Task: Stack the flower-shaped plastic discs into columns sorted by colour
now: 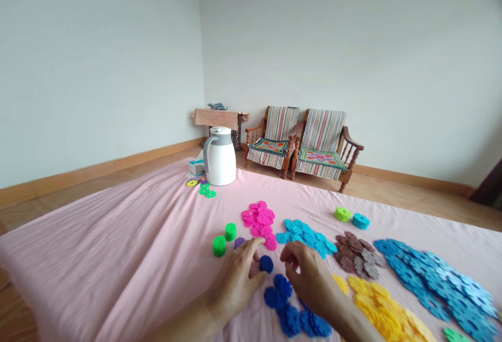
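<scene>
A small stack of dark blue notched discs [266,263] stands on the pink cloth. My left hand [240,271] curls round its left side, thumb and a bent finger against the stack, forefinger stretched above it. Just to the right, my right hand [306,274] has its fingers bent in towards the thumb; anything between the tips is hidden. Loose blue flower-shaped discs [281,295] lie below the stack, partly under my right wrist. A purple piece [239,242] shows behind my left hand. Pink discs [259,219] and light blue discs [308,236] lie in heaps just beyond.
Two green stacks [225,239] stand left; lime [342,214] and teal [361,220] stacks stand far right. Brown discs [355,253], yellow discs [382,305] and a long blue spread [439,284] cover the right. A white jug [220,159] stands at the back, chairs [321,146] beyond.
</scene>
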Tool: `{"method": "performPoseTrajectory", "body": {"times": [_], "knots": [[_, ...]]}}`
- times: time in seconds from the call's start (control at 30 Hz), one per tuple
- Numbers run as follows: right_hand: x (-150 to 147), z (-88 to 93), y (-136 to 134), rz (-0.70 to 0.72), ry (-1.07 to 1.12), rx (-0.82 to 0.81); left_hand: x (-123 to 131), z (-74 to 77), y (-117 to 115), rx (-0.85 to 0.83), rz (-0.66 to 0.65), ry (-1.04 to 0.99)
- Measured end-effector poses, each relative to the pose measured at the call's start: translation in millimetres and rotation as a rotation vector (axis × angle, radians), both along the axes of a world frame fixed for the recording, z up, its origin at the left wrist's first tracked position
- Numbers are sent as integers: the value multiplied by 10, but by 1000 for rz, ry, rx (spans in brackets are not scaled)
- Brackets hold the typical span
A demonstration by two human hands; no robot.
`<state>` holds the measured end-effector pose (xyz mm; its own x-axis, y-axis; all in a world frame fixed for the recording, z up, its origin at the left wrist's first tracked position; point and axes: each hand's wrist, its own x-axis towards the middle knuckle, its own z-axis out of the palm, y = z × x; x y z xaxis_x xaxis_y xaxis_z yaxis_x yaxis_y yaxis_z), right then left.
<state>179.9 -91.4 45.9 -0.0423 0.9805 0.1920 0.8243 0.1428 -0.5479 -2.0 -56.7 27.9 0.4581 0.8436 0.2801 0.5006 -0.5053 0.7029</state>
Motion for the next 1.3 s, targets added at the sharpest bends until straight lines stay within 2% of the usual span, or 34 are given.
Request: {"method": "performPoseTrajectory", "body": {"times": [0.17,0.5,0.77,0.9,1.0,1.13,1.3], "knots": [[122,62,-65,129,-22,-171,2,-20,17,62,1,-50],[96,84,-82,113,-34,-247,15,26,5,-31,-20,-63],[96,14,-67,111,27,-258,20,8,14,-49,-36,-73],[116,82,-54,127,77,-305,23,-11,31,-65,-46,-67],[119,161,-16,176,196,-378,25,-6,36,-74,-46,-71],[38,141,68,97,379,-236,27,15,33,-74,-58,-73],[-124,-91,157,-25,532,-118,28,16,43,-67,-45,-53]]}}
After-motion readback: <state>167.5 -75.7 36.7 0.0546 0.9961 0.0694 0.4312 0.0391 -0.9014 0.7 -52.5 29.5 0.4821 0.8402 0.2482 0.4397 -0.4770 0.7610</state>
